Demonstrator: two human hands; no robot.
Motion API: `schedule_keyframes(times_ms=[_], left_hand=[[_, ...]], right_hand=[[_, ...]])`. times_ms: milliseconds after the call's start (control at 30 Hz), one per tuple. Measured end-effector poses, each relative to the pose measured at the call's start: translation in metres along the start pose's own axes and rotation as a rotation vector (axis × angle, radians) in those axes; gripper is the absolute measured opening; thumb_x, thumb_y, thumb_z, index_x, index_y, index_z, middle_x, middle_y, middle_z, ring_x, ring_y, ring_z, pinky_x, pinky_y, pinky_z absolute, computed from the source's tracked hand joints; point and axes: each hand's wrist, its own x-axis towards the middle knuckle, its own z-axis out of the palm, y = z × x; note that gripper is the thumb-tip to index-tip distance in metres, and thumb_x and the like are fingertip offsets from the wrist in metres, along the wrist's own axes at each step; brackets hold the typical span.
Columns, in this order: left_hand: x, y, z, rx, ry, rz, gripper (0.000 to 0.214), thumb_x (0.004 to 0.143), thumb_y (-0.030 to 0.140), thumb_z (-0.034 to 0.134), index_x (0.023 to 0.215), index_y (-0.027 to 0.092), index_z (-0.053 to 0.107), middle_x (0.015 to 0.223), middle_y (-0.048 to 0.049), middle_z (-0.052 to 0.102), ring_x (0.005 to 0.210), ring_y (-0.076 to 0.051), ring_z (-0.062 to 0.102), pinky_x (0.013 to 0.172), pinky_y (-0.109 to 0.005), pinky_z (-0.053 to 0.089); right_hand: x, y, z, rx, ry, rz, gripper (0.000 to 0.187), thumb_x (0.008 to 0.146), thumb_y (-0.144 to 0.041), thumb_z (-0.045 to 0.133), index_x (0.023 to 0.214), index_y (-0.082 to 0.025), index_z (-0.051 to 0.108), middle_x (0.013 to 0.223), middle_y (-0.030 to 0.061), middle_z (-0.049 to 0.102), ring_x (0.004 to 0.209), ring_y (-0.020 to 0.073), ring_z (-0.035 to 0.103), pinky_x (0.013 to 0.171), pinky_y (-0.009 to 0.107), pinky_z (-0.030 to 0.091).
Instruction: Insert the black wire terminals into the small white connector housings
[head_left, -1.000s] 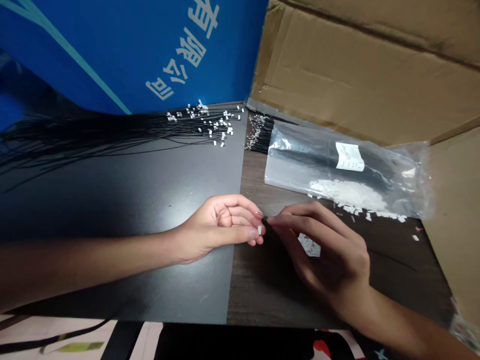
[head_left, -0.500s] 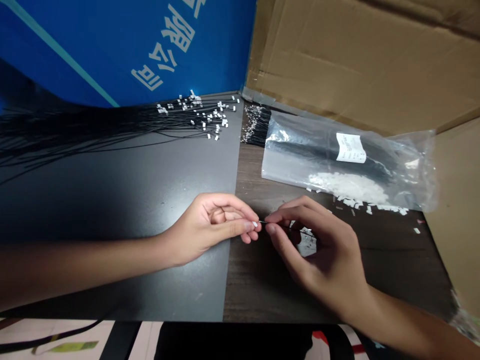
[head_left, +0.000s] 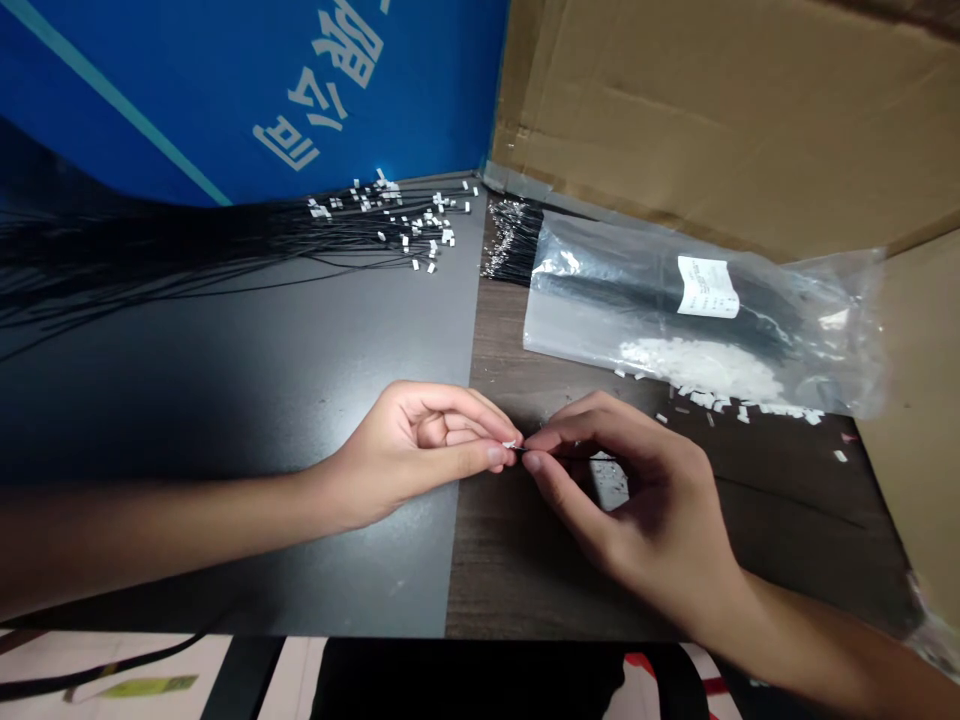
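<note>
Between the thumb and fingertips of my left hand (head_left: 431, 445) is a small white connector housing (head_left: 510, 444). My right hand (head_left: 626, 490) pinches a thin black wire (head_left: 604, 459) close to its end. The wire's tip meets the housing; how deep it sits inside is too small to tell. Behind my right hand the wire trails off to the right over the dark wood surface. The two hands' fingertips are almost touching, above the seam between the grey mat (head_left: 315, 350) and the wood tabletop (head_left: 510, 570).
Black wires with white housings (head_left: 405, 225) lie at the back left. At the back right, a clear plastic bag (head_left: 600, 290) covers bare-ended wires (head_left: 510, 240), with loose white housings (head_left: 705, 370) on and beside it. A blue panel (head_left: 187, 80) and a cardboard box (head_left: 712, 120) stand behind.
My right hand has moved slightly left, bringing the wire tip up to the housing. The housing has turned a little in my left fingertips. The view has shifted slightly.
</note>
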Motion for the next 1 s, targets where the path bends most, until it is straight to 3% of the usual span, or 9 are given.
schedule_keyframes(times_ms=[200,433,833,1000], left_hand=[[0.0,0.001,0.002,-0.03,0.006,-0.001,0.024,0.087,-0.004,0.1,0.093,0.019,0.096,0.099,-0.0047,0.094,0.086,-0.01,0.088,0.084,-0.011,0.071],[0.003,0.005,0.004,-0.035,0.006,-0.007,0.031,0.079,-0.011,0.099,0.09,0.018,0.095,0.097,-0.0029,0.094,0.085,-0.008,0.088,0.083,-0.008,0.068],[0.002,0.007,0.006,0.099,0.034,0.032,0.024,0.08,-0.007,0.098,0.085,0.016,0.092,0.095,-0.0064,0.092,0.084,-0.011,0.086,0.079,-0.011,0.069],[0.001,0.006,0.005,0.169,0.03,0.102,0.024,0.084,-0.005,0.094,0.087,0.018,0.094,0.094,-0.0041,0.091,0.087,-0.009,0.086,0.083,-0.009,0.068]], right_hand=[[-0.005,0.003,-0.001,-0.213,0.044,-0.265,0.015,0.104,-0.001,0.079,0.106,-0.015,0.085,0.097,0.0045,0.08,0.084,0.0124,0.077,0.074,0.024,0.064],[-0.012,0.013,0.002,-0.498,0.16,-0.537,0.022,0.103,0.004,0.082,0.102,-0.018,0.081,0.095,0.006,0.082,0.072,0.0167,0.065,0.063,0.034,0.056],[-0.013,0.015,-0.005,-0.503,0.056,-0.544,0.019,0.106,0.001,0.078,0.111,-0.018,0.082,0.097,0.0084,0.082,0.074,0.0203,0.065,0.062,0.039,0.059],[-0.012,0.013,-0.009,-0.534,-0.003,-0.571,0.017,0.105,0.003,0.078,0.112,-0.012,0.081,0.096,0.0109,0.081,0.075,0.0208,0.065,0.063,0.04,0.058]])
